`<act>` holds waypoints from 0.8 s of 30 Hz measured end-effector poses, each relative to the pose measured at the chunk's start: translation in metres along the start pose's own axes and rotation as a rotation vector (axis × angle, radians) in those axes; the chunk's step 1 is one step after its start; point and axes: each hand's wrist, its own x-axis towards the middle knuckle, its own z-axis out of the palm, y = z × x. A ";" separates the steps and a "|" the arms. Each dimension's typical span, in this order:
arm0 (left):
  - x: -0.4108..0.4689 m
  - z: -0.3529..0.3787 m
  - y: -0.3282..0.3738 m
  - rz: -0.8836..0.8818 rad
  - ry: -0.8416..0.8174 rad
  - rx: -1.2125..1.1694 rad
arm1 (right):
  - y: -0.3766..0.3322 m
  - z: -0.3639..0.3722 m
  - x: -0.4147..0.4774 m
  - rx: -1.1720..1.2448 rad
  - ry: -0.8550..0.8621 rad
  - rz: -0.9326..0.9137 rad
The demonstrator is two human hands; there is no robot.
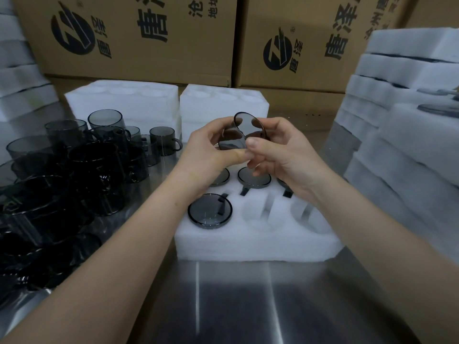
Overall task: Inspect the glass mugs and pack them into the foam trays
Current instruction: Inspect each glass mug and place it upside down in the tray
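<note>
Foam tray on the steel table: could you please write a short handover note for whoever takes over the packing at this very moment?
Hands: the left hand and the right hand both grip the held mug, tilted in the air above the foam tray, apparently for inspection.
Done: the front-left mug is seated; the back row also looks filled, though the hands partly hide it.
Left: the front-middle pocket and the front-right pocket are empty; the held mug probably goes in one.
Supply: loose mugs wait on the left; spare trays stand behind.
</note>
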 end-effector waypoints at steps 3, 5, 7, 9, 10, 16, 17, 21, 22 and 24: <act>-0.001 0.001 0.002 0.019 -0.016 0.047 | 0.001 0.003 0.000 -0.085 0.039 -0.008; -0.002 0.003 0.003 0.028 -0.040 0.092 | 0.001 0.005 0.000 -0.102 0.076 -0.026; -0.002 0.004 0.004 0.044 -0.064 0.161 | 0.001 0.007 0.000 -0.100 0.132 -0.041; -0.003 0.006 0.004 0.055 -0.087 0.202 | 0.001 0.008 -0.001 -0.118 0.187 -0.053; -0.003 0.006 0.004 0.059 -0.097 0.212 | 0.002 0.009 0.000 -0.123 0.209 -0.062; -0.003 0.005 0.003 0.045 -0.107 0.187 | 0.001 0.003 0.001 -0.069 0.218 -0.033; -0.003 0.005 0.002 0.036 -0.100 0.153 | 0.000 0.002 0.002 -0.019 0.194 -0.022; -0.002 0.006 0.005 -0.018 -0.003 0.053 | -0.001 -0.003 0.004 0.187 0.101 0.019; -0.002 0.006 0.006 -0.028 0.012 0.036 | -0.001 -0.004 0.005 0.191 0.072 0.029; -0.002 0.007 0.009 -0.042 0.022 0.039 | 0.000 -0.006 0.005 0.152 0.020 0.033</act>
